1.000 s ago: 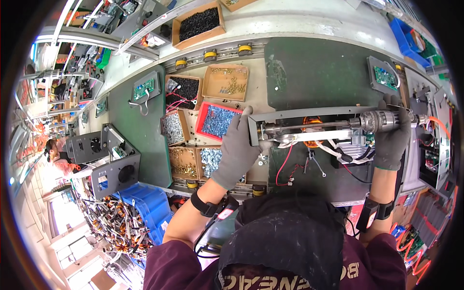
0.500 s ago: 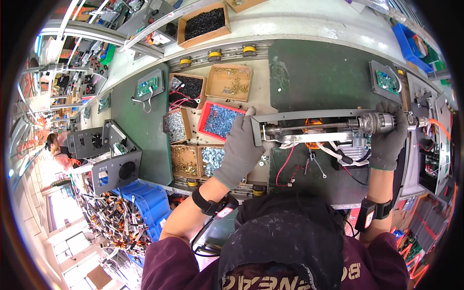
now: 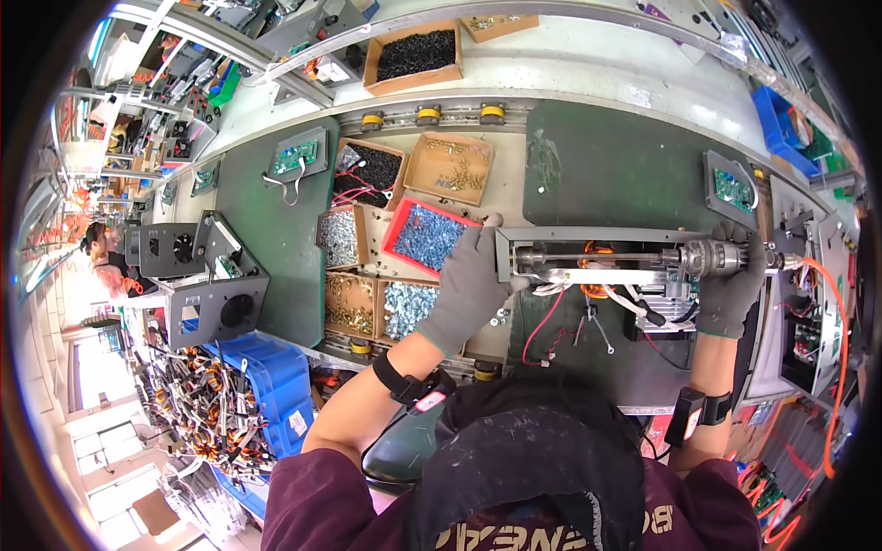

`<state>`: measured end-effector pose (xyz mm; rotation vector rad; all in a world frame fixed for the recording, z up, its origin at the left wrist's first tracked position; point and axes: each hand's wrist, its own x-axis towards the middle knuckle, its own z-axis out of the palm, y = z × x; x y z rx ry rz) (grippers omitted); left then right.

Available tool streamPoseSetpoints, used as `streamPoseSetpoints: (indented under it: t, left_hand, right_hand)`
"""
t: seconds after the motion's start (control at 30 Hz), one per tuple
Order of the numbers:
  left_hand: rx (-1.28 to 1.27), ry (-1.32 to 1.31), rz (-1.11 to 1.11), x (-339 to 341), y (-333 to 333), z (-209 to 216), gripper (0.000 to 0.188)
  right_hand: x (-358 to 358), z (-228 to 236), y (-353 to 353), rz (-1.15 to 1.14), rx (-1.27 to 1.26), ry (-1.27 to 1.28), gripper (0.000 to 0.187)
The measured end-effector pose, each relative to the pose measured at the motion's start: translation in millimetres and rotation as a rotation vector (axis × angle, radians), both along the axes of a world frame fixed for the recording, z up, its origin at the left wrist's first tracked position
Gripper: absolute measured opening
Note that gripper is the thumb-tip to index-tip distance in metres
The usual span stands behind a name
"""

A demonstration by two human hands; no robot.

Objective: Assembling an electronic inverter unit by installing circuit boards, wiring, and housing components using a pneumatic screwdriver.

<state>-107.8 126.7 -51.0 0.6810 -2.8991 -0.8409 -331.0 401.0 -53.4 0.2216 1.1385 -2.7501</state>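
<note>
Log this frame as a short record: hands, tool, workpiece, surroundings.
left_hand: gray-gloved left hand gripping the left end of the metal chassis
right_hand: gray-gloved right hand wrapped around the power driver
tool: power driver, long shaft pointing left along the chassis; tip contact unclear
workpiece: gray metal chassis with copper coil and loose wires
hose: orange hose at the driver's right end
fasteners: red tray of bluish screws, left of the chassis
boards: green circuit board at the upper left
</note>
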Motion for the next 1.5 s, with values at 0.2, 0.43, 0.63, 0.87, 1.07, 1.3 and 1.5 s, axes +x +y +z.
streamPoseSetpoints:
  t: [0.2, 0.43, 0.63, 0.87, 1.07, 1.3, 1.5]
  left_hand:
    - [0.011, -0.055, 0.025, 4, 2, -4, 0.089]
    - [0.042, 0.037, -0.007, 4, 6, 7, 0.085]
    - [-0.012, -0.007, -0.011, 4, 6, 2, 0.084]
    - [0.006, -0.062, -0.009, 2, 6, 2, 0.087]
    - [-0.009, 0.014, -0.045, -1, 7, 5, 0.088]
    - [-0.297, -0.234, -0.124, -44, -19, 37, 0.076]
    - [-0.514, -0.068, 0.196, -50, 1, 49, 0.066]
  right_hand:
    - [-12, 98, -24, 0.101, 0.021, 0.161, 0.029]
    - [-60, 276, -152, 0.145, 0.474, 0.869, 0.028]
    - [-115, 330, -314, -0.080, 0.725, 1.035, 0.039]
    - [-116, 296, -343, -0.661, 1.539, 1.421, 0.058]
    - [-94, 272, -181, 0.026, 1.580, 1.662, 0.050]
    - [52, 181, 111, 1.057, 2.189, 1.118, 0.041]
    - [86, 87, 175, 0.799, 2.129, 2.016, 0.023]
